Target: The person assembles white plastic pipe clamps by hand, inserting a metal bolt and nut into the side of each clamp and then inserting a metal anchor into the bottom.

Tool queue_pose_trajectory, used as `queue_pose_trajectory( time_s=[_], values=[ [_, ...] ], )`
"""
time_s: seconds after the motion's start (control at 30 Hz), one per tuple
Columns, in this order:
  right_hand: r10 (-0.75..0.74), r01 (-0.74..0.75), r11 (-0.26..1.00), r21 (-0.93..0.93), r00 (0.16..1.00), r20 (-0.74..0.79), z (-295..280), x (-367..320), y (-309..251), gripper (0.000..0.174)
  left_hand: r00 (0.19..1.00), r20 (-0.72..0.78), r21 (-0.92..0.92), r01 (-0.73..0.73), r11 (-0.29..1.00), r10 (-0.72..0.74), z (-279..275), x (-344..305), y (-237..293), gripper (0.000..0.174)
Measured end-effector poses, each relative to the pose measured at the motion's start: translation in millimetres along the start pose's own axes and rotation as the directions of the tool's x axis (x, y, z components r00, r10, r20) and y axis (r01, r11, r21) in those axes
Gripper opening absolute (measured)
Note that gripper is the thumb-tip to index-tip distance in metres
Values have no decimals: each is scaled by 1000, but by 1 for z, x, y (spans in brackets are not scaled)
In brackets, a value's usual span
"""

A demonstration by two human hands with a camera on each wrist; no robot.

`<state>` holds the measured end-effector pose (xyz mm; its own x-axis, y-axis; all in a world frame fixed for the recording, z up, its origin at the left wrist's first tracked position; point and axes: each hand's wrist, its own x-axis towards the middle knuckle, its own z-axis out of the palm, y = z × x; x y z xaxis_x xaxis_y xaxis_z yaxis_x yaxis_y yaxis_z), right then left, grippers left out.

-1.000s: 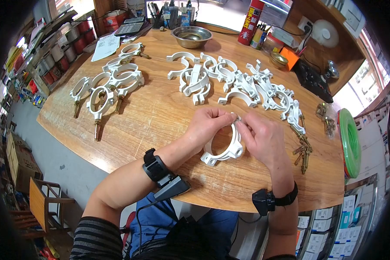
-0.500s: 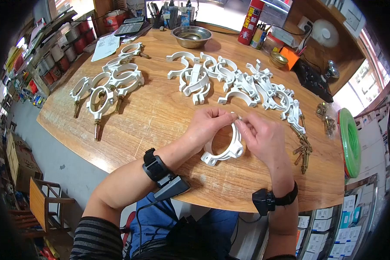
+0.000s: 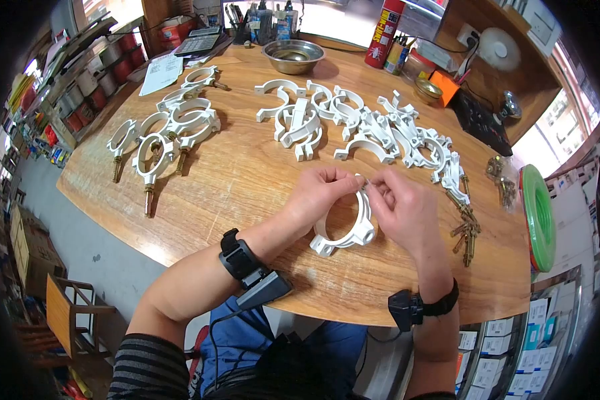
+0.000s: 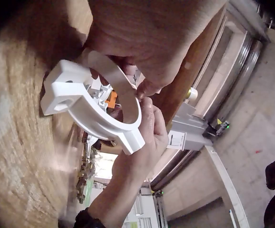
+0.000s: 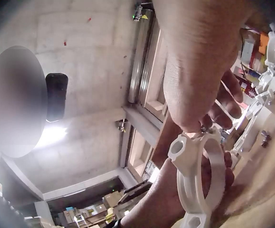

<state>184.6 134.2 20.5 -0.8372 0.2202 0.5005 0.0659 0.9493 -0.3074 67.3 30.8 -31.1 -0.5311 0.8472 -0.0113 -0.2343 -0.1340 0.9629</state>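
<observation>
A white plastic pipe clamp [image 3: 361,232] stands on its edge near the front of the table, its two halves forming a ring. The left hand [image 3: 317,195] holds it by the upper end, thumb and fingers pinching the joint. At that same joint, the right hand [image 3: 407,208] pinches a small metal screw [image 5: 204,128] between thumb and curled fingertips. From the left wrist view, the ring [image 4: 97,121] shows open space through its middle, and its lower lug rests close over the wood. Fingers partly hide the screw.
Assembled clamps with brass-coloured anchor bolts [image 3: 149,200] lie at the left. Loose white clamp halves [image 3: 367,152] are heaped behind the hands. More bolts [image 3: 470,243] lie at the right, near a green coil [image 3: 539,220]. A metal bowl [image 3: 293,59] stands at the back.
The right hand's fingers have shifted and turned slightly at the screw. The left hand and the clamp stay almost in place.
</observation>
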Motion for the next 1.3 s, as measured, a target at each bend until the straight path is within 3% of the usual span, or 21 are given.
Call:
queue_pose_trajectory(
  time_s=[0.13, 0.3, 0.6, 0.67, 0.7, 0.87, 1.07, 1.3],
  values=[
    [-71, 72, 995, 72, 997, -8, -3, 2, 0, 10, 1000, -17, -98, 22, 995, -24, 0, -1, 4, 17],
    [-107, 107, 992, 60, 994, -6, 2, 2, 2, 12, 998, -26, -88, 55, 995, -57, -1, -2, 6, 19],
    [-24, 27, 998, -54, 998, 63, 2, 0, 2, 14, 999, -34, -12, 25, 1000, -25, -1, -1, 5, 20],
    [-59, 61, 998, 18, 994, -90, 3, 2, -1, 15, 999, -31, 0, 26, 1000, -26, 0, -2, 5, 20],
    [-60, 62, 998, 18, 994, -91, 3, 2, 0, 15, 1000, -30, -4, 1, 1000, -1, 0, -1, 4, 19],
    [-49, 46, 995, -87, 998, -31, 4, 1, 1, 15, 1000, -24, 1, -17, 1000, 17, -1, 0, 1, 18],
    [-13, 13, 1000, 21, 1000, -27, 5, 2, 0, 18, 1000, -11, 29, -27, 999, 27, -1, 0, 1, 18],
    [36, -32, 997, -76, 999, 41, 3, 2, 1, 18, 999, -34, 36, -35, 999, 36, 0, 0, -1, 18]
  ],
)
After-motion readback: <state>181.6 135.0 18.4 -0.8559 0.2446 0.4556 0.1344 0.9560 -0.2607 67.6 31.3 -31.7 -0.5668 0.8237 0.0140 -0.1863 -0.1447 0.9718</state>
